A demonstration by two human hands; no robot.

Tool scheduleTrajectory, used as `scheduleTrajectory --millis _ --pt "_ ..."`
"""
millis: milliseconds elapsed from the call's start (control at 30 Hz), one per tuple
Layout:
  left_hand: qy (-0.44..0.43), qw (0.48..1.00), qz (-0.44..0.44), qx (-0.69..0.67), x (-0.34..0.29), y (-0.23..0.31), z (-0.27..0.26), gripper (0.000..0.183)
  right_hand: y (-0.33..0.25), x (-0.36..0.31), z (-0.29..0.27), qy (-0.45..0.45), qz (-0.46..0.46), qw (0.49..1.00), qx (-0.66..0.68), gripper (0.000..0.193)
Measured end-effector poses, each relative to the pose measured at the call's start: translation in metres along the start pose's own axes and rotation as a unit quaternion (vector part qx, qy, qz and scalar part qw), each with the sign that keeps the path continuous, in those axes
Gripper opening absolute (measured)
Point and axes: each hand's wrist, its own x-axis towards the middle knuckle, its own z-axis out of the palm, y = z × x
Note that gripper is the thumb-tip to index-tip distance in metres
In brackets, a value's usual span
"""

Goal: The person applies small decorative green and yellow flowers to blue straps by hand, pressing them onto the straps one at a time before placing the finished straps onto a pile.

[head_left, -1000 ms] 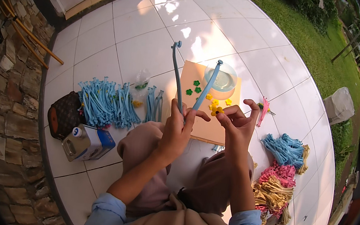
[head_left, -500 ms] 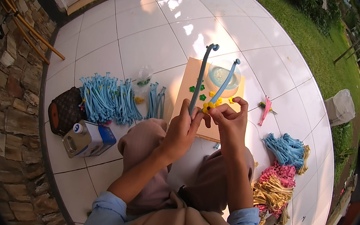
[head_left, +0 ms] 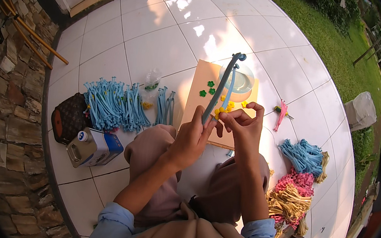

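My left hand [head_left: 188,142] is closed round the lower end of a long blue-grey rubbery strip [head_left: 223,84], which stands up and leans right, with a small knob at its top. A lighter blue strip [head_left: 231,87] rises close behind it; its lower end sits between my two hands. My right hand [head_left: 244,133] pinches a small yellow flower [head_left: 219,112] with thumb and forefinger, close to my left fingertips. Below the hands lies a tan board [head_left: 196,84] with green flowers [head_left: 203,93], loose yellow flowers [head_left: 244,104] and a clear bowl [head_left: 249,85] of liquid.
To the left on the tiles lie bundled blue strips [head_left: 107,102], a brown bag [head_left: 69,117] and a metal can [head_left: 98,147]. At right are piles of blue [head_left: 306,156], pink [head_left: 297,184] and tan strips [head_left: 291,201], plus a pink bunch [head_left: 281,116] beside a tool.
The blue-grey strip has tilted to the right, so its top now stands near the lighter strip. The lighter strip has swung left and more upright. Both hands stay close together.
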Motion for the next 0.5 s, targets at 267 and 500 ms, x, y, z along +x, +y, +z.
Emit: scheduleTrajectory --millis 267,500 --pt "-0.003 0.999 0.007 -0.037 0.002 0.000 0.000 0.016 0.009 0.003 0.000 0.016 -0.031 0.999 0.013 0.060" --pt "-0.006 0.999 -0.001 -0.044 0.003 -0.002 0.003 0.016 0.008 -0.001 0.010 -0.008 -0.080 0.996 -0.038 0.067"
